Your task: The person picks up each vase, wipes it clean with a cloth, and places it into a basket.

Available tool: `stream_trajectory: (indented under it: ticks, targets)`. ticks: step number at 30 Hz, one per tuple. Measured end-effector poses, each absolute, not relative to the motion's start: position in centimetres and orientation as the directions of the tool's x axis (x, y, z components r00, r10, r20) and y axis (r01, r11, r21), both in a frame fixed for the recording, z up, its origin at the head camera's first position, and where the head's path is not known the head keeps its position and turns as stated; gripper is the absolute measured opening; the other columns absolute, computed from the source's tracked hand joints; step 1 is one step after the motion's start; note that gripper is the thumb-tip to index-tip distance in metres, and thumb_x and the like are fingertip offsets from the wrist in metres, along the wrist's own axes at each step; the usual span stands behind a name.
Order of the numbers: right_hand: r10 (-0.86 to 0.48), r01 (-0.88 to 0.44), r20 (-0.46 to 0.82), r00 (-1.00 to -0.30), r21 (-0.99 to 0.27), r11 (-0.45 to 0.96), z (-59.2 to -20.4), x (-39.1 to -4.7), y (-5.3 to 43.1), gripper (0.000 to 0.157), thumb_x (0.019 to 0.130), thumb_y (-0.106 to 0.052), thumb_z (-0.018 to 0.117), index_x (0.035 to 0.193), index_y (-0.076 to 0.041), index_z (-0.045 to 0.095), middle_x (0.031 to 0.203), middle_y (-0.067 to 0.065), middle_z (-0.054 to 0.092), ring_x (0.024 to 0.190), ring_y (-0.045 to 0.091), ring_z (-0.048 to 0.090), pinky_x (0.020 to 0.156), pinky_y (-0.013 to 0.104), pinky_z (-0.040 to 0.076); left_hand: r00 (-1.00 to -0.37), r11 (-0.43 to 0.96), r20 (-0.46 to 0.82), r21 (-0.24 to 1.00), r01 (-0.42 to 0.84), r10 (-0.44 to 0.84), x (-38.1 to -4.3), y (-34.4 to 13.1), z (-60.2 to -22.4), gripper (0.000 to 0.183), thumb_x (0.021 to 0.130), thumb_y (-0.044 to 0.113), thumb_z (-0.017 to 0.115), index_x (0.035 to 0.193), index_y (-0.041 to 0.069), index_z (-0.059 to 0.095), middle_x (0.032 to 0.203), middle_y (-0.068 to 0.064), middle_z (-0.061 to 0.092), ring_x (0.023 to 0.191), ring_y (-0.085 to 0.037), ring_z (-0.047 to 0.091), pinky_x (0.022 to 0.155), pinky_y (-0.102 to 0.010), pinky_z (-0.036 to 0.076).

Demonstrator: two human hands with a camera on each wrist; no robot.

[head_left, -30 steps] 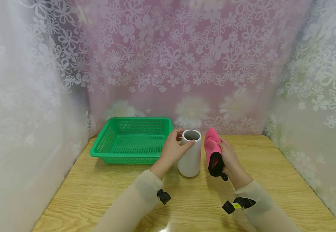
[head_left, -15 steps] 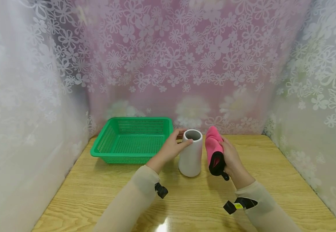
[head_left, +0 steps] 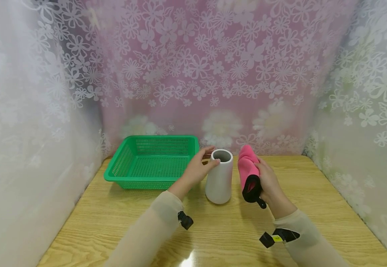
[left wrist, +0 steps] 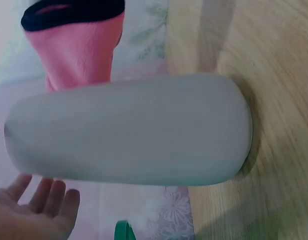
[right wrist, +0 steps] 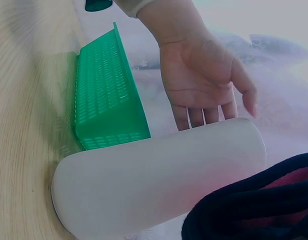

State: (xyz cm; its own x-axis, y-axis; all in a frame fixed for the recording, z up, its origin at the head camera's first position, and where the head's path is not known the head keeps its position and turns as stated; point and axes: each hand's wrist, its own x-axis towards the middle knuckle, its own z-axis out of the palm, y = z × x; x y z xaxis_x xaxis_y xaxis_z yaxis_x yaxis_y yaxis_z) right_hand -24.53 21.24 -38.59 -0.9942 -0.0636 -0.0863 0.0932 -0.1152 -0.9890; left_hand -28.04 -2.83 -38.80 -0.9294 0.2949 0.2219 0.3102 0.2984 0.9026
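Observation:
A white, vase-like container (head_left: 218, 181) stands upright on the wooden table, its round mouth facing up. My left hand (head_left: 196, 171) is at its upper left, fingers relaxed and reaching behind the rim, thumb by the near edge. The right wrist view shows that left palm (right wrist: 196, 75) facing the white container (right wrist: 154, 182), the thumb apart from it. With my right hand (head_left: 271, 185) I grip a pink fabric pouch (head_left: 248, 163) just right of the container. Its black-edged opening tilts toward me, and a small black loop hangs from it. My right fingers are partly hidden behind the pouch.
A green perforated plastic basket (head_left: 153, 180) sits at the back left, close to my left hand. Flowered curtains (head_left: 213, 66) enclose the wooden table (head_left: 227, 237) at the back and both sides.
The white container has shifted slightly right. My left thumb has drawn back leftward along its rim. My right hand has moved slightly right with the pink pouch.

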Motion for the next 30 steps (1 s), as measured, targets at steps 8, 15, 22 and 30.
stream_trajectory:
  ticks: [8,15,22,30]
  targets:
    - [-0.064,0.078,-0.071,-0.995,-0.992,-0.101,-38.3,-24.7,21.3,0.056,0.110,-0.034,0.026,0.163,-0.025,0.009,0.159,0.010,0.019,0.106,0.012,0.048,0.083,0.021,0.049,-0.938,0.294,0.267,0.899,0.325,0.219,-27.7,-1.8,-39.2,0.064,0.091,0.039,0.075,0.145,0.015,0.051,0.126,0.000,0.058,0.116,-0.019,0.058,0.097,-0.036,0.051]
    - [-0.008,0.050,-0.050,-0.999,-0.998,-0.033,-38.0,-24.8,20.9,0.056,0.110,-0.036,0.029,0.163,-0.026,0.014,0.158,0.010,0.021,0.102,0.013,0.049,0.082,0.021,0.048,-0.929,0.267,0.230,0.913,0.310,0.291,-28.2,-2.4,-39.2,0.064,0.092,0.037,0.074,0.147,0.016,0.048,0.133,-0.002,0.056,0.124,-0.024,0.056,0.100,-0.040,0.050]
    - [0.079,-0.063,0.071,-0.994,-0.994,0.092,-37.7,-24.6,20.1,0.054,0.109,-0.034,0.035,0.161,-0.028,0.024,0.163,0.006,0.023,0.118,0.018,0.046,0.095,0.024,0.041,-0.922,0.273,0.188,0.918,0.288,0.338,-28.2,-2.9,-39.1,0.065,0.093,0.040,0.073,0.149,0.023,0.046,0.138,0.002,0.054,0.130,-0.020,0.052,0.103,-0.043,0.048]
    - [0.055,-0.373,0.396,-0.917,-0.897,0.239,-38.2,-25.5,19.1,0.050,0.109,-0.019,0.038,0.159,-0.019,0.032,0.159,0.009,0.032,0.135,0.027,0.041,0.110,0.040,0.035,-0.917,0.255,0.190,0.923,0.288,0.351,-28.1,-2.8,-39.4,0.065,0.094,0.040,0.071,0.151,0.023,0.044,0.141,0.000,0.052,0.131,-0.023,0.051,0.104,-0.043,0.047]
